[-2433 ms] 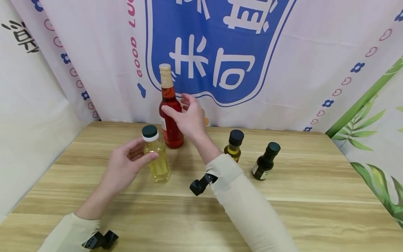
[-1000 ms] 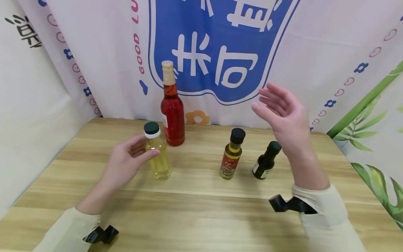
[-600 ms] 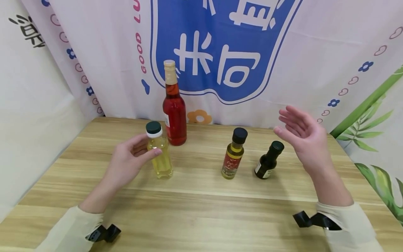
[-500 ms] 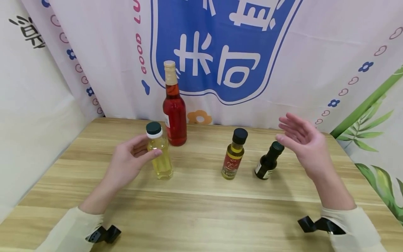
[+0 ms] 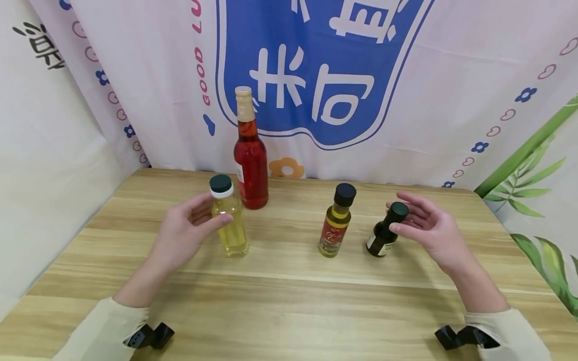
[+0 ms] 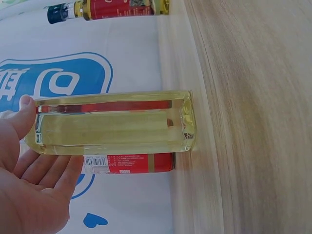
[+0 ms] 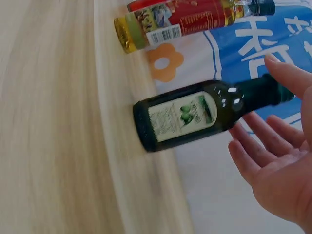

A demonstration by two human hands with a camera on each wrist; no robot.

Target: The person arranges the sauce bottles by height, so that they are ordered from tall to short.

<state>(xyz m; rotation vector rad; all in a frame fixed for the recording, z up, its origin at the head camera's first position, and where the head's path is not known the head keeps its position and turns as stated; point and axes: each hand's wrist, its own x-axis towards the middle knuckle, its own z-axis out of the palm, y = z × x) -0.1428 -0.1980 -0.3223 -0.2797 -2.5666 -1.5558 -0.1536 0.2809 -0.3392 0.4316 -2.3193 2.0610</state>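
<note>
In the head view my left hand (image 5: 187, 225) is round the upper part of a square clear bottle of pale yellow oil (image 5: 233, 233). Its thumb lies across the front and the fingers pass behind the glass; the bottle stands upright on the table. At the right, my right hand (image 5: 433, 233) is at the neck of a small dark green bottle (image 5: 383, 236). In the right wrist view its thumb lies on one side of the neck, and the loose fingers (image 7: 256, 146) on the other, not closed round it. This bottle also stands upright, its pale label showing olives (image 7: 183, 117).
Behind the yellow oil stands a tall bottle of red liquid (image 5: 251, 170). An olive oil bottle (image 5: 334, 228) with a red label and black cap stands left of the dark one. The wooden table (image 5: 289, 306) ends at a printed cloth backdrop (image 5: 180, 135).
My right hand has left the red bottle, swung to the right, and come down to the dark bottle's neck. My left hand has stayed at the yellow oil bottle.
</note>
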